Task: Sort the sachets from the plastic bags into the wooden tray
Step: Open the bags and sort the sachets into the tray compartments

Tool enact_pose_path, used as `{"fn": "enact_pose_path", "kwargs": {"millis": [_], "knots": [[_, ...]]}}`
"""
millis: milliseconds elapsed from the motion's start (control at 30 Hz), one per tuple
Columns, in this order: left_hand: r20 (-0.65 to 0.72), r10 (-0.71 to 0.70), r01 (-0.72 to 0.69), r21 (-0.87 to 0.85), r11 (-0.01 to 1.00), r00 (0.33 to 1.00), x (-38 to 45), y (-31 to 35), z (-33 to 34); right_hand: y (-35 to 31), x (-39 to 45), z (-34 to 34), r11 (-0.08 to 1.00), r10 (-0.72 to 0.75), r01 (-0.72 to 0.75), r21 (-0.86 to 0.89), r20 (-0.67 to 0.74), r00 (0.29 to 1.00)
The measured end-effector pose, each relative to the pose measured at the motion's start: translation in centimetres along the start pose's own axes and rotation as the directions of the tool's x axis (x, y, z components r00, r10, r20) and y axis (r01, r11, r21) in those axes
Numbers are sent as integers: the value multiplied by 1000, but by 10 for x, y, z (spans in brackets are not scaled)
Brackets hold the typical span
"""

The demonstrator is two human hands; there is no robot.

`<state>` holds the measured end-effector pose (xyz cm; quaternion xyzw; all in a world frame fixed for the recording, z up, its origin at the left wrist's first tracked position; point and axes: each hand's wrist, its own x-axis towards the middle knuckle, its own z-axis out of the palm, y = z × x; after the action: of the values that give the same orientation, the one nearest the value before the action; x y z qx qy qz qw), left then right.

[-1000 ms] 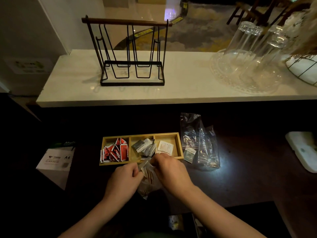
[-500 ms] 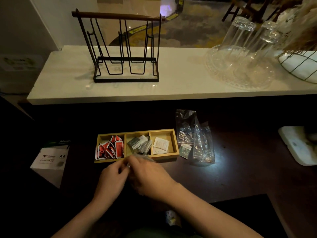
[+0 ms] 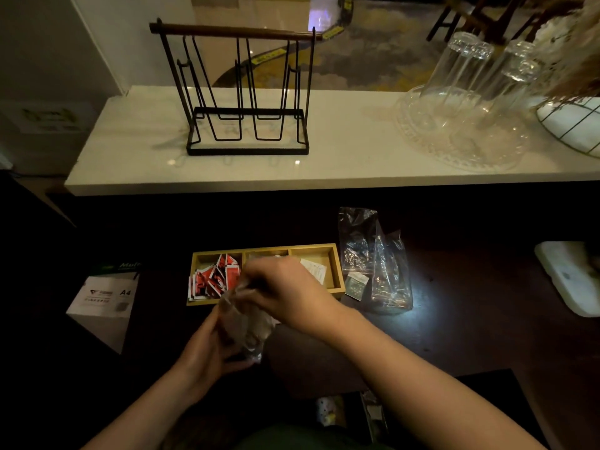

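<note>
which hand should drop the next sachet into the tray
Right. The right hand is already at the mouth of the plastic bag, directly over the wooden tray. The left hand is lower and nearer the body, gripping the bag, so it should probably just hold it.

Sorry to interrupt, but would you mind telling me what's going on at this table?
A person is sorting sachets into a three-part wooden tray. The left hand holds a clear plastic bag while the right hand reaches over its top, above the middle compartment. Red sachets fill the left compartment and a white one lies in the right. Two more bags lie beside the tray.
</note>
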<state>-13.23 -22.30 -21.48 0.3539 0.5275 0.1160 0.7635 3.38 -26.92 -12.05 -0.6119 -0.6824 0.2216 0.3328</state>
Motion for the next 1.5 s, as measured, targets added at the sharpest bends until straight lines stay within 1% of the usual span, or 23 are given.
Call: {"fn": "enact_pose_path", "kwargs": {"millis": [33, 67, 100, 167, 200, 267, 333, 367, 433, 467, 500, 600, 767, 900, 1000, 1100, 1167, 1400, 1500], "knots": [[47, -42, 47, -111, 993, 998, -1, 3, 2, -1, 3, -7, 999, 0, 0, 43, -7, 1000], [56, -39, 48, -172, 984, 998, -3, 8, 3, 0, 6, -14, 996, 21, -20, 84, -20, 1000], [52, -11, 22, -209, 978, 999, -4, 14, 5, 3, 8, -20, 992, 59, -54, 115, -39, 997], [-30, 99, -103, -168, 980, 995, -5, 23, 6, 14, 11, -32, 984, 146, -134, 120, -96, 985], [-86, 160, -168, -100, 981, 983, -4, 28, 5, 21, 13, -37, 981, 181, -171, 91, -119, 976], [-163, 249, -244, 49, 968, 955, -1, 37, 2, 33, 14, -46, 971, 240, -240, 16, -129, 962], [-213, 350, -300, 234, 925, 912, 2, 45, -3, 45, 14, -51, 956, 294, -294, 11, -111, 949], [-227, 425, -331, 356, 874, 876, 3, 50, -4, 51, 14, -53, 947, 321, -318, 40, -98, 942], [-222, 597, -366, 613, 700, 771, 4, 60, -5, 63, 14, -54, 925, 370, -362, 120, -60, 927], [-204, 659, -364, 698, 617, 724, 6, 65, -5, 69, 13, -53, 912, 391, -381, 155, -41, 919], [-184, 691, -360, 744, 563, 699, 7, 69, -5, 74, 12, -53, 898, 411, -401, 184, -23, 911], [-125, 718, -372, 788, 491, 685, 15, 80, -7, 91, 7, -51, 857, 462, -450, 252, 11, 887], [-45, 753, -368, 852, 372, 656, 22, 97, 2, 113, 0, -50, 808, 541, -517, 283, -8, 841], [-22, 740, -386, 842, 376, 672, 27, 108, 12, 126, -5, -44, 770, 590, -553, 319, -25, 807], [13, 747, -381, 866, 324, 665, 26, 111, 21, 135, -8, -40, 753, 612, -561, 344, -51, 789], [47, 742, -387, 874, 294, 669, 26, 114, 30, 143, -11, -37, 728, 637, -577, 370, -55, 769], [62, 733, -398, 869, 294, 677, 27, 115, 35, 148, -13, -35, 713, 654, -589, 380, -59, 754], [90, 726, -408, 871, 275, 681, 26, 125, 50, 162, -20, -28, 686, 667, -590, 426, -44, 744], [113, 734, -429, 865, 259, 670, 25, 129, 52, 164, -21, -27, 674, 672, -586, 450, -43, 740]]}}
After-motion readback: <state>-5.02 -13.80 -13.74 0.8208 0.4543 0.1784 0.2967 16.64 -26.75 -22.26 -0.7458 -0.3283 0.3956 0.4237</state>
